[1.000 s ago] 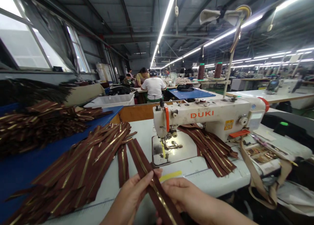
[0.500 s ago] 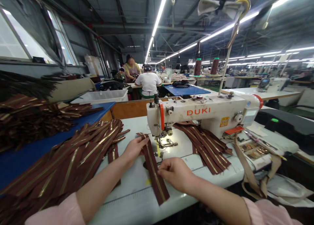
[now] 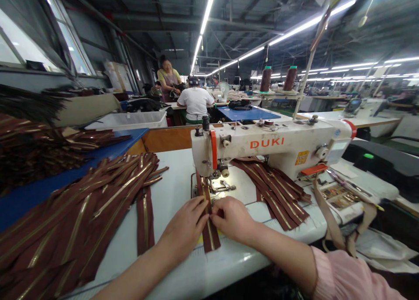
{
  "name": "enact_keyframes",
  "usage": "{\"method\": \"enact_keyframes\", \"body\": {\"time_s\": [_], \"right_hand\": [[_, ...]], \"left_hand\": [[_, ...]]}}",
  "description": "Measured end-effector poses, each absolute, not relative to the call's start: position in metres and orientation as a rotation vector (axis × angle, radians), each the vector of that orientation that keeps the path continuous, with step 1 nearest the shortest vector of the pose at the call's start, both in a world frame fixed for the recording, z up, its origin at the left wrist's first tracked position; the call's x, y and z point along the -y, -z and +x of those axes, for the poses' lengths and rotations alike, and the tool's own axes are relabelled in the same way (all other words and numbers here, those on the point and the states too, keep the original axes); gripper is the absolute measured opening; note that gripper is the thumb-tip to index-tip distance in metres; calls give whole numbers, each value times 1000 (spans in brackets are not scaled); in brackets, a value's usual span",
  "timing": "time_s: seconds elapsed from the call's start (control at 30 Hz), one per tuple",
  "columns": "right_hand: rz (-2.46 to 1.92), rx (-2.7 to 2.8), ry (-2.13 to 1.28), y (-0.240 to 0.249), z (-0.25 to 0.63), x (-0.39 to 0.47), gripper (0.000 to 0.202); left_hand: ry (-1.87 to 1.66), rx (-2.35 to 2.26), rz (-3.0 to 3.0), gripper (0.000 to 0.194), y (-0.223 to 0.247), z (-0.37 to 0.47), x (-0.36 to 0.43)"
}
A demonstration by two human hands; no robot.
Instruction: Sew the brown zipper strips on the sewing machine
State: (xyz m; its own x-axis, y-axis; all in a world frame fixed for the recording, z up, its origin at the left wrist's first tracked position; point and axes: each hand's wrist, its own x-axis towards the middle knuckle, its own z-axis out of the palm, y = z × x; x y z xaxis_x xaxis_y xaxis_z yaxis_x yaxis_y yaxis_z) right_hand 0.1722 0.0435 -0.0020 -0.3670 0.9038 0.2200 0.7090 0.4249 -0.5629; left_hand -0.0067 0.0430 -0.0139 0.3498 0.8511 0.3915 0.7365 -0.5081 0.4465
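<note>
A brown zipper strip with gold teeth (image 3: 211, 236) lies lengthwise on the sewing machine's bed, its far end beneath the needle and presser foot area. My left hand (image 3: 185, 225) rests on the strip from the left, fingers and thumb closed over it. From the right, my right hand (image 3: 234, 219) pinches at the strip's edge, its other fingers curled in. The white sewing machine (image 3: 238, 145) stands right beyond both hands, its lamp lighting the needle plate. A further zipper strip (image 3: 144, 221) lies flat left of my left hand.
A large pile of brown zippers (image 3: 98, 208) covers the left side. More zippers (image 3: 278, 195) lie under the machine's arm. At right are a parts tray (image 3: 340, 197) and a beige strap (image 3: 322, 204). Two people work farther back; a white bin (image 3: 127, 120) stands before them.
The zipper strip has moved forward, its far end now under the machine's needle area. My left hand has come back from its far end onto its middle, close to my right hand.
</note>
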Motion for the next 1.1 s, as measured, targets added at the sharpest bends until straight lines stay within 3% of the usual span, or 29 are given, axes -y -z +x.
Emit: {"method": "enact_keyframes", "body": {"time_s": [0.37, 1.1], "right_hand": [[-1201, 2280, -377, 5, 181, -34, 19], [-1107, 2530, -152, -2, 180, -37, 22]], "left_hand": [[-755, -1397, 2817, 33, 17, -6, -39], [-661, -1394, 2809, 37, 14, -3, -36]]}}
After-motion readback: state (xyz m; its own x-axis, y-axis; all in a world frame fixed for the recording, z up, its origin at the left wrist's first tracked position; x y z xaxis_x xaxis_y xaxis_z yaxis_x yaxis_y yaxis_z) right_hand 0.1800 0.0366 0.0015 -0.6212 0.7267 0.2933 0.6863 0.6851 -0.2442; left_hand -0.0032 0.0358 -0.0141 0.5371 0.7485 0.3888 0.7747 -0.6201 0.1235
